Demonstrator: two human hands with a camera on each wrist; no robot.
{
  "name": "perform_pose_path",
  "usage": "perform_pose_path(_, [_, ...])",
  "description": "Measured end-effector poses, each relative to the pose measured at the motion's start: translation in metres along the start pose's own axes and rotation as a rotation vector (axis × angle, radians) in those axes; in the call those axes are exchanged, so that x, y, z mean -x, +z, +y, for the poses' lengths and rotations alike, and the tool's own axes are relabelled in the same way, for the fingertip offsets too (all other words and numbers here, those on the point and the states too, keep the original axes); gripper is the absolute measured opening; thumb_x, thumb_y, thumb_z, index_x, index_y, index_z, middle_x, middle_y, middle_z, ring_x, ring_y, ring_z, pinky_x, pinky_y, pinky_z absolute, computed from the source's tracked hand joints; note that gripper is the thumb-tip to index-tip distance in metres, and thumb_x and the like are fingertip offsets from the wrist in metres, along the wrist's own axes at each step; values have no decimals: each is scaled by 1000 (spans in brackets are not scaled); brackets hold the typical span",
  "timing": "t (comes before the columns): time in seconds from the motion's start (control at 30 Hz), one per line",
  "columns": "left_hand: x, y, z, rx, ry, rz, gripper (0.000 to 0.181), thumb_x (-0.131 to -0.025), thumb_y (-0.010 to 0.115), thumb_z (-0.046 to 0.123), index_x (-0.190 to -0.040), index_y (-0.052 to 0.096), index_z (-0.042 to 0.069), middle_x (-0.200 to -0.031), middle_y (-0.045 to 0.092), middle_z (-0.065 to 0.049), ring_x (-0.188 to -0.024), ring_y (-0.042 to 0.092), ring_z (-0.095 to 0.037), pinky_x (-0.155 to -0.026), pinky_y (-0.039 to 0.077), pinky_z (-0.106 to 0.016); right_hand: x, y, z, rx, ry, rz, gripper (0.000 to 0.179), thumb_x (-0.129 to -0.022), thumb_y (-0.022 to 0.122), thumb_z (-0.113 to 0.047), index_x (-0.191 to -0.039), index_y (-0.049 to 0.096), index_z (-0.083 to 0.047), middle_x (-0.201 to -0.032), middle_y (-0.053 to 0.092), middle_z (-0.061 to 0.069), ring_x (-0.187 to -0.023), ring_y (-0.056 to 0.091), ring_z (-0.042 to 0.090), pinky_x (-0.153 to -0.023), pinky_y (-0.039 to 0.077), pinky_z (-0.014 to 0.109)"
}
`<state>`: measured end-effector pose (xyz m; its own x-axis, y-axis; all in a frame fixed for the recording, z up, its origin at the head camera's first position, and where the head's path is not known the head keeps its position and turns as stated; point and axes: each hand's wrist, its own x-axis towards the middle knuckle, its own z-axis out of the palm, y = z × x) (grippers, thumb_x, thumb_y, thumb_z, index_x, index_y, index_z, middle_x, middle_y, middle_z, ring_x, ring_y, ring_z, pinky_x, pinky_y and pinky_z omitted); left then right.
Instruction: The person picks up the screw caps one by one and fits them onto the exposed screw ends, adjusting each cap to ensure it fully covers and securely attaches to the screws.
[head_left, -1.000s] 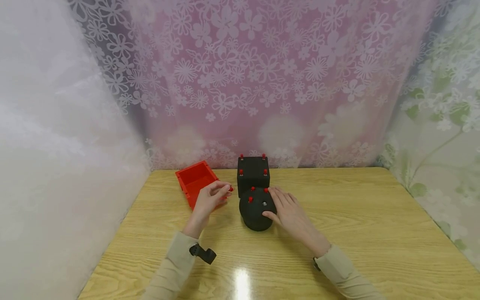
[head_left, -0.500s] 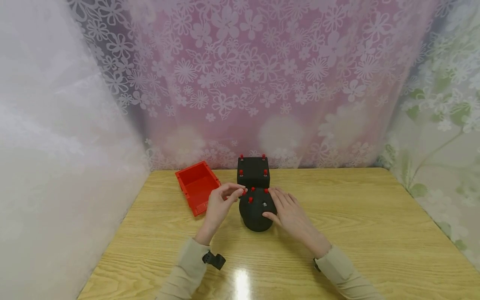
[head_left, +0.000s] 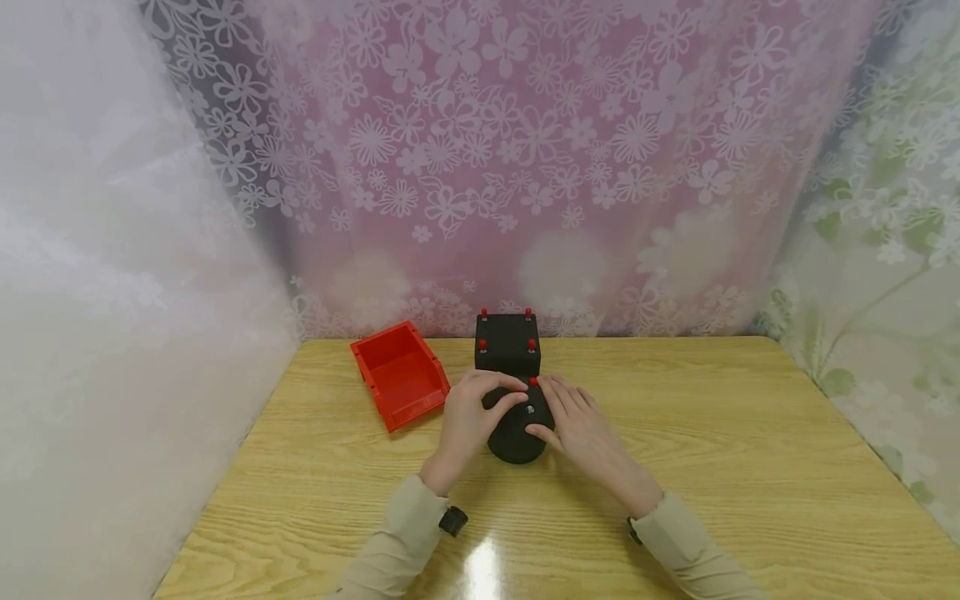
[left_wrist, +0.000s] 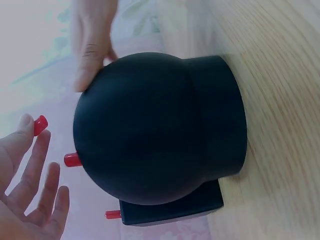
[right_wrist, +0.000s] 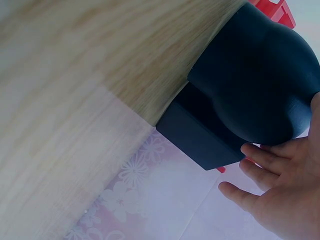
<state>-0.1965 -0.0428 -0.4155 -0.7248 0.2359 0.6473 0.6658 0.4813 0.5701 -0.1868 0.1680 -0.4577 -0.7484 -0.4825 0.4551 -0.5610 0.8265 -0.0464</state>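
Observation:
My left hand (head_left: 468,421) is over the rounded black piece (head_left: 517,443), pinching a small red cap (left_wrist: 41,125) between thumb and forefinger. In the left wrist view that cap is apart from the black surface. My right hand (head_left: 581,429) rests on the right side of the rounded piece, fingers fairly straight. A bare silver stud (head_left: 530,409) shows on its top between the hands. Behind it, another red cap (head_left: 533,381) sits by my right fingertips. My left hand hides the other caps there in the head view.
Behind the rounded piece stands a black block (head_left: 507,333) with red caps at its top corners. A red bin (head_left: 401,383) lies to the left on the wooden table (head_left: 712,442). Floral curtains (head_left: 525,167) hang at the back and sides.
My left hand has moved rightward from beside the red bin to above the rounded black piece, carrying the red cap. The right hand has stayed in place.

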Motion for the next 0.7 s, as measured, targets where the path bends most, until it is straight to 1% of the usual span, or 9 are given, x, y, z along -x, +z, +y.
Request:
perform_pose_path(0.1, [0,3,2,-93,60,-13,17,-85,82,26,-101,81,20,-96,75,5,-96,62,-16,-85,56,-31,1,0,1,3,-14,11,84,-101,37,-62,-152,39,4,-152,46,23,-141,45,36,-108,43,57])
perform_pose_path(0.2, [1,6,3,-151,90,-26,17,-85,81,26,-101,82,21,-95,74,5,-96,61,-15,-85,55,-30,1,0,1,6,-24,21,84,-101,35,-62,-152,40,4,-152,46,23,-141,45,36,-107,44,57])
perform_pose_path(0.4, [2,10,1,-212,133,-43,18,-85,83,24,-103,81,20,-95,77,6,-97,62,-15,-85,56,-28,2,0,1,11,-21,15,83,-101,39,-61,-152,40,5,-153,45,23,-141,45,36,-108,43,56])
perform_pose_path(0.53, [2,10,-1,-254,182,-40,16,-84,83,24,-99,81,20,-94,77,7,-98,63,-15,-88,55,-28,1,0,0,9,-21,16,84,-101,34,-62,-152,40,5,-152,45,24,-141,45,37,-108,44,56])
perform_pose_path(0.6, [3,10,-2,-271,196,-40,15,-84,83,24,-98,81,21,-94,77,8,-99,63,-15,-90,55,-29,1,-1,0,12,-21,16,85,-101,32,-63,-152,40,5,-152,46,24,-140,46,37,-108,44,56])
perform_pose_path(0.7, [3,10,-3,-285,204,-41,15,-84,83,26,-98,81,21,-95,77,8,-99,63,-15,-92,54,-29,1,-1,0,13,-16,9,85,-101,33,-63,-152,39,4,-152,46,24,-140,45,37,-108,43,56])
